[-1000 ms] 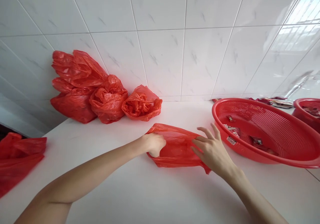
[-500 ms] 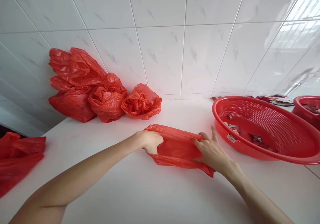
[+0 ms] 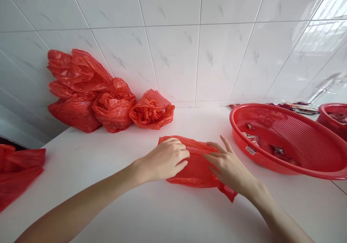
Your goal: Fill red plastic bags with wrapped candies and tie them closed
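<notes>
A thin red plastic bag (image 3: 193,170) lies flattened on the white counter in front of me. My left hand (image 3: 165,158) is over the bag's left part, fingers loosely bent and thumb apart, with nothing visible between them. At the bag's right end, my right hand (image 3: 230,165) has its fingers spread, the fingertips on or just over the plastic. Its wrist is beside a crumpled corner of the bag that sticks out toward me.
To the right stands a large red perforated basket (image 3: 287,169) holding several small wrapped packets (image 3: 279,150). A second red basket (image 3: 334,107) is behind it. Bunched red bags (image 3: 81,109) lean on the tiled wall (image 3: 173,55). More red plastic (image 3: 20,172) is at the left edge.
My left hand has come out of the bag's opening and is now above it. The opening has collapsed, and the bag lies flatter. My right hand has moved slightly.
</notes>
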Demonstrator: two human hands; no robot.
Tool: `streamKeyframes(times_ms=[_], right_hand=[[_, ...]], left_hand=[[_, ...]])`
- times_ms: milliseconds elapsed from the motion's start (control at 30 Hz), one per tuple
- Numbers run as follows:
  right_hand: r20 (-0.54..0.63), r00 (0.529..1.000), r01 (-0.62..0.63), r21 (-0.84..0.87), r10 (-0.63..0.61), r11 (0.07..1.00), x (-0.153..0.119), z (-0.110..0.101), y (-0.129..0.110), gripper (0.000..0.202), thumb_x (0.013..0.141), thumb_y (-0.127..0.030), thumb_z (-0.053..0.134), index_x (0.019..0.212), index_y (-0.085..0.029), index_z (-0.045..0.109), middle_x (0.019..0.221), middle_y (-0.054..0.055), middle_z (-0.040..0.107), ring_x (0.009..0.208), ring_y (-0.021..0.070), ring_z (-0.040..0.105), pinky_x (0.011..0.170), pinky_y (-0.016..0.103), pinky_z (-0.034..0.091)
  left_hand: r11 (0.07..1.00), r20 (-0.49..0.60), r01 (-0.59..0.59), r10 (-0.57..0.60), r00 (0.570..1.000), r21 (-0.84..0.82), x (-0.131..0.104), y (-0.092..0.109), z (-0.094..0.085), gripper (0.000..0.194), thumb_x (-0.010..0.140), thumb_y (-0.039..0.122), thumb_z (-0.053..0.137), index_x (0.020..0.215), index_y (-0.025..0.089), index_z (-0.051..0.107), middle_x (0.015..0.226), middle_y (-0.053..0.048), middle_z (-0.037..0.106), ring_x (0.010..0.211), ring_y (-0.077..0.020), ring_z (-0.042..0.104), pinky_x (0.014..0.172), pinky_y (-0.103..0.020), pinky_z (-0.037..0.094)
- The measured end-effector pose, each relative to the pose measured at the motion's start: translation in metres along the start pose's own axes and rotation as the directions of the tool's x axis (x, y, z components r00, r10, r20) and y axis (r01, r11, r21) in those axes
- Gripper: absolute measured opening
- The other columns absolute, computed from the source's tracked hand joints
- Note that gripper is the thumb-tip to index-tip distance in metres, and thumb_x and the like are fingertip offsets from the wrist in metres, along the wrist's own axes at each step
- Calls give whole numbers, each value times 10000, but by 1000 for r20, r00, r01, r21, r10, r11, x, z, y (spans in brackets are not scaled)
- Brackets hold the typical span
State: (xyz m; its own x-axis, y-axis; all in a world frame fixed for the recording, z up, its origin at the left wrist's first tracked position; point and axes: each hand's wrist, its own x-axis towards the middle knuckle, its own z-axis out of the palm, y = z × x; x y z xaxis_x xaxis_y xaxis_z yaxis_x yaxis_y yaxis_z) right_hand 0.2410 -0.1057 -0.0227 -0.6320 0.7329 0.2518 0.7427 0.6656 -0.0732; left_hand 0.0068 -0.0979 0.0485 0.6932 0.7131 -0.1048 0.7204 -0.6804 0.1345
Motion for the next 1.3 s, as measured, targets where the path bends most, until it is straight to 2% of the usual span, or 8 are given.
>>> streamKeyframes(times_ms=[100, 267, 400, 500, 767, 933, 1100, 1300], right_hand=[[43, 998, -35, -39, 37, 999, 1, 10, 0, 343, 914, -180, 609, 1256, -174, 640, 1020, 121, 776, 1324, 350, 526, 1174, 684, 223], [126, 988, -76, -110, 89, 991, 2, 24, 7, 659, 902, -336, 688, 1468, -88, 459, 943, 149, 773, 1331, 403, 509, 1127, 756, 216], [143, 986, -70, -123, 88, 990, 3, 25, 8, 684, 874, -347, 719, 1449, -72, 471, 970, 168, 759, 1312, 402, 514, 1121, 762, 212], [158, 983, -82, -95, 96, 992, 4, 23, 8, 695, 856, -321, 737, 1444, -63, 469, 955, 168, 758, 1325, 401, 502, 1125, 768, 188], [222, 972, -79, -2, 77, 997, 4, 13, 7, 646, 770, -249, 780, 1366, -125, 564, 890, 116, 766, 1397, 390, 441, 1152, 767, 96], [275, 957, -102, 22, 92, 995, 6, 8, 3, 613, 785, -259, 768, 1355, -132, 583, 918, 114, 765, 1428, 374, 415, 1179, 740, 58], [293, 945, -145, -25, 146, 989, 4, 5, 5, 627, 778, -274, 789, 1353, -121, 592, 988, 139, 760, 1451, 406, 381, 1163, 771, 47], [349, 886, -288, -101, 305, 952, -1, -5, 9, 254, 792, -327, 792, 952, -136, 745, 1064, 173, 740, 1485, 500, 251, 1137, 809, 84]], left_hand=[[989, -32, 43, -39, 999, 144, 3, -6, 18, 218, 960, 199, 485, 925, 185, 700, 925, -69, 712, 969, -236, 637, 1089, -470, 359], [982, 90, 86, -102, 991, 167, 15, -17, 29, 264, 867, 296, 650, 1112, 206, 687, 1199, -118, 678, 1166, -322, 611, 1019, -471, 442], [981, 78, -22, 7, 997, 194, 14, -11, 21, 327, 808, 194, 683, 1134, 191, 678, 1334, -138, 620, 1244, -330, 575, 1057, -458, 442], [948, 14, -76, 75, 997, 308, 10, -8, 14, 321, 816, 75, 600, 1102, 193, 684, 1313, -126, 639, 1328, -307, 513, 1206, -516, 271], [929, -80, 79, -54, 995, 361, 15, -35, 5, 371, 793, -17, 526, 1022, 189, 732, 1267, -133, 666, 1399, -323, 433, 1225, -643, 135], [979, -59, -81, 94, 994, 187, 25, -35, 26, 282, 943, 130, 483, 999, 233, 740, 1110, -68, 741, 1363, -269, 479, 1217, -668, 74], [978, 36, 37, -45, 998, 207, 31, -46, 42, 181, 868, 350, 688, 914, 180, 728, 1184, -140, 692, 1394, -348, 433, 1182, -730, 63], [976, 125, 136, -158, 980, 169, 26, -55, 34, 218, 781, 374, 751, 740, 167, 697, 1349, -131, 609, 1478, -438, 290, 1161, -767, 15]])
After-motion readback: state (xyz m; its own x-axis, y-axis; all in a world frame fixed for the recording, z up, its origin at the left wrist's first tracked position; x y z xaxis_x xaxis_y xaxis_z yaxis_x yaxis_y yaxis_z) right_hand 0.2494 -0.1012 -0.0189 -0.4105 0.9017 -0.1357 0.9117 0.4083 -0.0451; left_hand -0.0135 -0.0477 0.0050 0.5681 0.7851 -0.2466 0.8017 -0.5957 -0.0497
